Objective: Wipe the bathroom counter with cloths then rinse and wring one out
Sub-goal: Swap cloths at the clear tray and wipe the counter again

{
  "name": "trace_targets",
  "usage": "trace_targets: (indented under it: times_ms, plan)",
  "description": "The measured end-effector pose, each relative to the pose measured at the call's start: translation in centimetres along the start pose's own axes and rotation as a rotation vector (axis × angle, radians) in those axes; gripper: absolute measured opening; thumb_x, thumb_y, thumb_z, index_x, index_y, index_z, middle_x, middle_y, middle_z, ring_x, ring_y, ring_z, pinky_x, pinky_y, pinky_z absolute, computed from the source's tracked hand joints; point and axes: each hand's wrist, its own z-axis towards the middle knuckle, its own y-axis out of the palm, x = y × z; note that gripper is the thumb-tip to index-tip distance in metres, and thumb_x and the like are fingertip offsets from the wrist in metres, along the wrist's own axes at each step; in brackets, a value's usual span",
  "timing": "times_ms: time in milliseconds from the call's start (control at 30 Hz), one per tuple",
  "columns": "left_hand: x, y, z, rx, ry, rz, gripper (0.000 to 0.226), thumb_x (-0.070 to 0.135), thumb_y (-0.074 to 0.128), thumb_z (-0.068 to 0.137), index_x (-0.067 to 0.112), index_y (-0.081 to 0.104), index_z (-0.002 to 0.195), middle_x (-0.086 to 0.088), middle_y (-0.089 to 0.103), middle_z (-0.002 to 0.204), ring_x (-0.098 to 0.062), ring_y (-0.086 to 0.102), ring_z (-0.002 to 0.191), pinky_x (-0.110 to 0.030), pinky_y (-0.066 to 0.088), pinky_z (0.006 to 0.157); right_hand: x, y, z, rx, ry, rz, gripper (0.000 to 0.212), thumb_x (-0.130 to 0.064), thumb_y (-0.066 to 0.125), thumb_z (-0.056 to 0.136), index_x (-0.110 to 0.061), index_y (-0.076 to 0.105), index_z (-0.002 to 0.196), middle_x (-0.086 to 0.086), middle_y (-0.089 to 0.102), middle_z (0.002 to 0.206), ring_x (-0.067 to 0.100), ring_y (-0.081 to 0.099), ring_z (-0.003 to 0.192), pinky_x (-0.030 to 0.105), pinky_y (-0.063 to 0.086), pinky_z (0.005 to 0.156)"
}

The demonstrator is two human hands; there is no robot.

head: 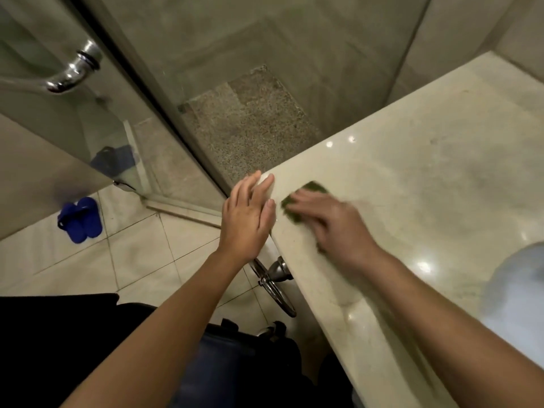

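Right hand [329, 222]: lies palm down on a dark green wiping cloth [309, 189], fingers spread flat and pressing rather than curled round it. The hand is motion-blurred, so finer finger detail cannot be confirmed.

The cloth shows only beyond the fingertips, on the hand's upper-left side. Its visible strip runs diagonally, roughly parallel to the near edge of the pale polished stone counter [426, 172]. It sits at the counter's corner in the centre of the frame, just inside the edge.

Left hand [247, 213]: open, fingers straight, set against that same corner from the outside, holding nothing that can be made out. A pale patch under its fingertips may be the rounded corner or a second cloth; cannot tell.

Governing relation: the cloth is at the counter's far-left limit, so the remaining surface lies wholly toward the upper right of the frame and toward the white basin [518, 290] at the right edge. Judgement: the right hand, already on the cloth, is better placed for the return stroke.

Beyond: a glass shower door [117, 113] at upper left, and blue slippers [81, 219] on the tiled floor.
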Motion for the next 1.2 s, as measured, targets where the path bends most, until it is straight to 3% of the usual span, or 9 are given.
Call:
trace_targets:
  times_ms: [100,167,333,533,733,833,933,1100,1200]
  plan:
    - [-0.3,-0.5,0.2,0.006,0.009,-0.076,0.051,0.046,0.022,0.096,0.027,0.04,0.14,0.003,0.037,0.146,-0.02,0.032,0.134,-0.039,0.026,0.107,-0.1,-0.1,-4.9,-0.198,-0.139,0.006,0.028,-0.022,0.054,0.09,-0.016,0.067,0.114,-0.003,0.061,0.124,0.007,0.048,0.123,0.027,0.033,0.108]
    - [-0.7,-1.0,0.7,0.008,0.019,-0.143,0.049,0.044,0.023,0.097,0.027,0.043,0.137,0.006,0.044,0.141,-0.016,0.038,0.128,-0.039,0.03,0.103,0.8,-2.6,-6.1,-0.163,-0.145,-0.004,0.032,-0.032,0.05,0.091,-0.016,0.067,0.113,-0.004,0.061,0.123,0.006,0.049,0.123,0.029,0.035,0.107]
    - [-1.4,-1.3,2.2,0.077,0.006,-0.269,0.04,0.035,0.034,0.095,0.021,0.056,0.126,0.005,0.058,0.113,-0.014,0.049,0.105,-0.036,0.038,0.09,2.2,-2.0,2.5,0.101,0.029,-0.075,0.028,0.0,0.064,0.082,-0.013,0.069,0.107,0.002,0.063,0.118,0.015,0.054,0.118,0.028,0.036,0.105]
    - [-1.6,-1.4,3.6,0.105,-0.071,-0.529,0.028,0.013,0.043,0.091,0.02,0.066,0.106,0.016,0.06,0.1,-0.011,0.052,0.101,-0.027,0.041,0.087,0.3,-1.0,-3.5,-0.269,-0.197,0.017,0.028,-0.017,0.053,0.088,-0.017,0.068,0.112,-0.005,0.06,0.126,0.007,0.048,0.123,0.031,0.034,0.107]
    - [-1.7,-1.7,4.0,0.013,-0.184,-0.803,0.027,0.016,0.04,0.09,0.027,0.063,0.1,0.005,0.063,0.102,-0.012,0.056,0.103,-0.024,0.044,0.089,2.1,-1.8,5.0,0.025,-0.023,-0.068,0.028,-0.002,0.063,0.084,-0.013,0.069,0.109,0.001,0.063,0.119,0.01,0.052,0.118,0.034,0.038,0.105]
    - [-1.2,-2.1,3.8,-0.006,-0.242,-0.965,0.03,0.019,0.035,0.091,0.014,0.061,0.106,0.0,0.061,0.102,-0.004,0.056,0.098,-0.017,0.042,0.087,-0.1,1.3,4.5,-0.109,-0.044,-0.03,0.031,-0.003,0.063,0.084,-0.016,0.067,0.111,0.0,0.061,0.124,0.011,0.051,0.12,0.033,0.035,0.108]
    - [-1.7,-2.6,3.2,-0.036,-0.213,-0.959,0.031,0.023,0.035,0.093,0.016,0.058,0.112,-0.005,0.063,0.109,-0.008,0.057,0.105,-0.018,0.042,0.091,0.2,0.1,-0.1,-0.274,-0.204,-0.021,0.032,-0.009,0.062,0.084,-0.017,0.066,0.114,-0.004,0.058,0.127,0.006,0.047,0.124,0.027,0.031,0.109]
    - [-2.8,-3.2,2.4,-0.001,-0.169,-0.797,0.03,0.026,0.037,0.095,0.028,0.052,0.121,0.006,0.057,0.125,-0.002,0.049,0.121,-0.019,0.036,0.102,1.9,-0.8,5.1,0.039,-0.045,-0.073,0.032,-0.002,0.064,0.083,-0.014,0.066,0.112,0.0,0.061,0.122,0.012,0.052,0.12,0.031,0.036,0.106]
    - [-3.6,-3.3,2.4,0.066,-0.18,-0.639,0.034,0.028,0.036,0.096,0.023,0.053,0.125,0.008,0.054,0.129,0.001,0.045,0.123,-0.022,0.033,0.104,-1.0,2.9,6.3,-0.083,-0.054,-0.033,0.031,-0.005,0.063,0.084,-0.017,0.065,0.113,-0.003,0.059,0.125,0.01,0.05,0.122,0.031,0.034,0.108]
